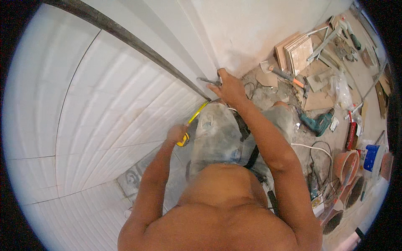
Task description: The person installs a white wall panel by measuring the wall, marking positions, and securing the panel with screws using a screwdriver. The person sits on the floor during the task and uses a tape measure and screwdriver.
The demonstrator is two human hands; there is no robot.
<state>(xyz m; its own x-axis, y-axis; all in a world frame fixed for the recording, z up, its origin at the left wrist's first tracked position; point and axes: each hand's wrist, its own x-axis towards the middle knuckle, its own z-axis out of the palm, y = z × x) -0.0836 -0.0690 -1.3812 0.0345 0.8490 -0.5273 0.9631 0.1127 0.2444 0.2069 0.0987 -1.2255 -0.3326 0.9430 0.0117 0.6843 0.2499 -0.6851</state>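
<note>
My left hand (176,133) is closed around a yellow tape measure (183,140), low beside the white ribbed wall tiles (104,96). Its yellow blade (198,113) runs up and right to the foot of a long dark gap or strip (146,52) in the wall. Against the wall's edge, my right hand (231,88) holds a slim dark-grey tool (208,80) between thumb and fingers; its exact kind cannot be made out. My knee in dusty trousers (215,129) is bent between both hands.
On the dusty floor to the right lie a stack of tiles (298,54), a hammer (289,77), a green power drill (318,122) and a white cable (314,147). Farther right stand an orange bucket (346,164) and a blue-and-white tub (372,157).
</note>
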